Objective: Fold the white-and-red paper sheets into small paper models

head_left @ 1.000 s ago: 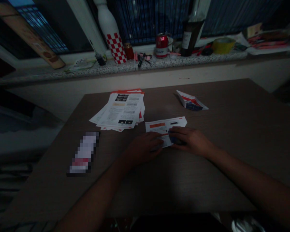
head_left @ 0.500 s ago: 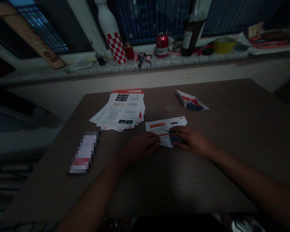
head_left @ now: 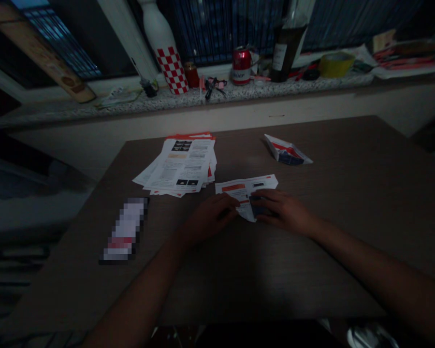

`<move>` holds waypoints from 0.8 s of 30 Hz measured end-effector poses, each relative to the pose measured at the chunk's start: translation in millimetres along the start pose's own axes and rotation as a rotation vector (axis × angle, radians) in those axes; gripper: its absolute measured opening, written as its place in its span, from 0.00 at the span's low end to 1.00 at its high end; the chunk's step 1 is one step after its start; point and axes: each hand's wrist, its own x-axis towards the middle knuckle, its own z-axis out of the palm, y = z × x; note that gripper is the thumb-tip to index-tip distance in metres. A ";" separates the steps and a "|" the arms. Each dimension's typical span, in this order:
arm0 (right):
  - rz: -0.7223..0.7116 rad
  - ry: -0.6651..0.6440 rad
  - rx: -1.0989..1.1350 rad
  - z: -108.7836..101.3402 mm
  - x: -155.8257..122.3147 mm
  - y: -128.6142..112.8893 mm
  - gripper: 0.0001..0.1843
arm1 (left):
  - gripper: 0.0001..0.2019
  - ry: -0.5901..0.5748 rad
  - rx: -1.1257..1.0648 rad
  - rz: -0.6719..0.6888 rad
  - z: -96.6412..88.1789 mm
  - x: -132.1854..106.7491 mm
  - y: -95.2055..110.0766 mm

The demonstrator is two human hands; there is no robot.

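Observation:
A printed sheet of paper (head_left: 261,183), folded with cut-off corners and a point toward me, lies on the table before me. My left hand (head_left: 217,212) has its fingertips and thumb closed on the paper's lower left edge. Over the dark blue part on the right, my right hand (head_left: 281,210) rests with fingers spread, pressing on the paper. Both hands hide some of its folds. Farther back at the right stands a folded paper boat (head_left: 290,153) with red and dark blue print.
A fanned stack of printed sheets (head_left: 181,164) lies at the back left of the brown table (head_left: 333,270). Nearer me on the left is a phone (head_left: 125,229) with a blurred screen. Along the granite windowsill (head_left: 141,106) stand a checkered bottle (head_left: 172,67), a red can (head_left: 241,65) and a dark bottle (head_left: 281,58).
The left index finger and thumb have shifted slightly at the paper's edge, with a wider gap showing between them. The right hand stays on the paper. The whole view has moved a little.

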 end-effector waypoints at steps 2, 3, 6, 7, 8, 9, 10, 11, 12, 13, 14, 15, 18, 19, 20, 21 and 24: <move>-0.012 -0.009 -0.001 -0.3 0.3 -1.1 0.22 | 0.16 0.099 0.021 -0.101 5.2 1.6 -1.4; -0.018 -0.015 -0.001 -0.2 0.5 -1.6 0.22 | 0.19 0.154 0.036 -0.134 7.9 3.0 -2.0; -0.036 -0.029 0.000 1.0 0.9 -2.2 0.22 | 0.15 0.212 0.106 -0.131 14.0 7.8 -2.3; -0.043 -0.031 0.002 1.4 1.1 -2.1 0.22 | 0.12 0.210 0.128 -0.107 15.2 9.2 -2.2; -0.048 -0.033 0.003 1.8 1.2 -2.1 0.22 | 0.10 0.206 0.146 -0.084 15.9 10.2 -2.1; -0.052 -0.036 0.002 1.8 1.4 -2.1 0.22 | 0.09 0.201 0.160 -0.065 16.3 10.8 -2.2; -0.055 -0.039 0.000 1.6 1.6 -2.1 0.22 | 0.08 0.194 0.172 -0.052 16.4 10.9 -2.4; -0.056 -0.042 0.000 1.2 1.7 -2.1 0.22 | 0.08 0.185 0.182 -0.035 16.1 10.6 -2.8; -0.057 -0.045 0.001 0.4 1.8 -2.1 0.22 | 0.09 0.173 0.191 -0.013 15.4 9.7 -3.1; -0.057 -0.047 0.006 -0.5 1.8 -2.1 0.23 | 0.10 0.157 0.198 0.016 14.2 8.7 -3.3; -0.056 -0.043 0.014 -1.6 1.8 -2.0 0.23 | 0.12 0.139 0.202 0.047 12.7 7.4 -3.2; -0.055 -0.041 0.024 -2.6 1.7 -1.7 0.23 | 0.14 0.119 0.207 0.078 10.8 6.1 -2.8; -0.045 -0.024 0.043 -5.1 1.5 -0.2 0.21 | 0.17 0.071 0.237 0.126 4.9 3.1 0.1; -0.041 -0.021 0.046 -5.7 1.4 0.4 0.21 | 0.18 0.055 0.254 0.138 3.5 2.5 1.3; -0.037 -0.020 0.048 -6.1 1.4 1.1 0.21 | 0.19 0.039 0.275 0.149 2.6 2.0 2.3; -0.034 -0.019 0.050 -6.4 1.5 1.7 0.21 | 0.20 0.023 0.293 0.159 2.1 1.8 3.1; -0.027 -0.021 0.051 -7.1 1.7 3.3 0.20 | 0.21 -0.017 0.331 0.147 2.2 1.4 4.3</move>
